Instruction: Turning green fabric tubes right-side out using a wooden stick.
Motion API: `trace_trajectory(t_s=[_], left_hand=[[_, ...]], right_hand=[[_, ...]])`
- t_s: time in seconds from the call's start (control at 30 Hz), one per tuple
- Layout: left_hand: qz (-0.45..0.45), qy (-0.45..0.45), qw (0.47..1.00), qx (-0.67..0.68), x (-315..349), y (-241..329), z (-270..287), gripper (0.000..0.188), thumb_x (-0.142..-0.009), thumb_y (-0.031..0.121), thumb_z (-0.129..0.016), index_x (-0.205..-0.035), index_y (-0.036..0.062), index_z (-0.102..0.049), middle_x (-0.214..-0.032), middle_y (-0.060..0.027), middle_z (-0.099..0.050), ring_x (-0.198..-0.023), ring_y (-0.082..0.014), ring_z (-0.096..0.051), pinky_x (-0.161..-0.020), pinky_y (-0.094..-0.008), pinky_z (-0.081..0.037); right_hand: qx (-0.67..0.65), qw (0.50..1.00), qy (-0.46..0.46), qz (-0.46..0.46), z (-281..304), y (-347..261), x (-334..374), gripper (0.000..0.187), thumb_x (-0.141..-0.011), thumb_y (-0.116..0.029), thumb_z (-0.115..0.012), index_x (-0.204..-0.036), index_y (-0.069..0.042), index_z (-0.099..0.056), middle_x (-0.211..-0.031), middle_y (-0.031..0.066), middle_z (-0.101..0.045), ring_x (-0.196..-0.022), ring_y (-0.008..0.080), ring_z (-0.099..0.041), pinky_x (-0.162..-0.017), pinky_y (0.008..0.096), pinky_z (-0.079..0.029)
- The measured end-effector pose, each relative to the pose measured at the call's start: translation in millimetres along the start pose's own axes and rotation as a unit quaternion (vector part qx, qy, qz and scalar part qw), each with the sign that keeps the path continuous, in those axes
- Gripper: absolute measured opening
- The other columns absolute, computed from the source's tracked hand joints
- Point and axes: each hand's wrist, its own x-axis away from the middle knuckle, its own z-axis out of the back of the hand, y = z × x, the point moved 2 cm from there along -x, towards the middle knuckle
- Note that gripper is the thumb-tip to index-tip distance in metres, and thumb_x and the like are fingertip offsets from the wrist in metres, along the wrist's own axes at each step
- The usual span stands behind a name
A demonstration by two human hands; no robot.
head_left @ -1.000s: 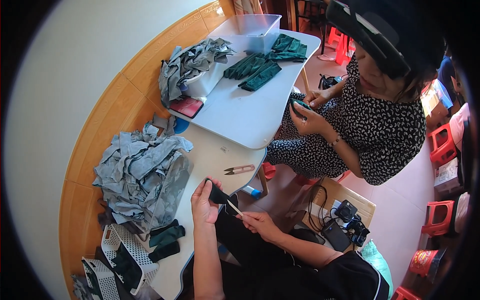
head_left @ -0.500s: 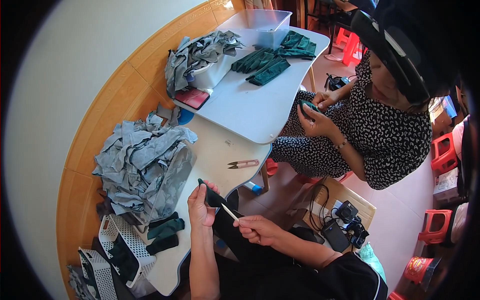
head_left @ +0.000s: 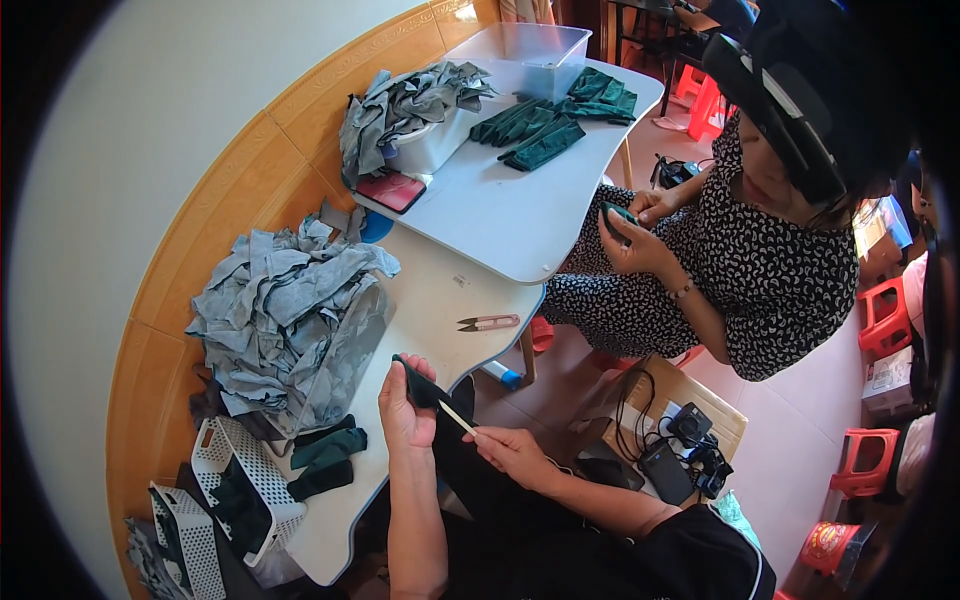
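Observation:
My left hand (head_left: 408, 412) pinches a small dark green velvety fabric piece (head_left: 421, 389) over the near table's edge. A thin pale stick (head_left: 458, 418) is in my right hand (head_left: 512, 459), its far end at the lower right end of the fabric. Whether that tip lies inside the cloth or against it, I cannot tell. Pink-handled thread snips (head_left: 488, 323) lie on the table ahead of my hands. To the left, several dark green fabric pieces (head_left: 328, 462) rest by the table edge.
Grey fabric pieces (head_left: 280, 310) heap over a clear bin on the left, near white perforated baskets (head_left: 270, 515). A co-worker (head_left: 750, 250) sits across, handling green cloth. The far table (head_left: 480, 225) bears more fabric. A cardboard box (head_left: 725, 405) with cables and devices stands right.
My right hand has moved the stick slightly up and left toward the fabric. My left hand keeps its hold, and the view has shifted a little.

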Motion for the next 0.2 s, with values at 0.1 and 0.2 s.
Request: trace_trajectory(t_s=[0.1, 0.2], left_hand=[[0.007, 0.005, 1.000, 0.007, 1.9, -1.6, -1.3, 0.021, -0.090, 0.020, -0.067, -0.103, 0.0036, -0.063, -0.096, -0.0088, -0.066, -0.088, -0.0204, -0.065, -0.083, -0.0363, -0.055], [0.012, 0.001, 1.000, 0.013, 2.5, -2.7, -1.3, 0.022, -0.090, 0.021, -0.067, -0.103, 0.0041, -0.063, -0.095, -0.0084, -0.066, -0.088, -0.0203, -0.065, -0.082, -0.0364, -0.055]], right_hand=[[-0.018, 1.000, 0.001, -0.002, -1.5, 4.2, 3.8, 0.024, -0.098, -0.020, -0.051, -0.109, -0.005, -0.067, -0.066, -0.0051, -0.047, -0.058, 0.0024, -0.043, -0.051, 0.0189, -0.034], [-0.022, 1.000, -0.001, 0.004, -1.6, 7.8, 6.9, 0.025, -0.099, -0.022, -0.052, -0.111, -0.006, -0.066, -0.066, -0.0051, -0.047, -0.058, 0.0022, -0.043, -0.051, 0.0191, -0.034]])
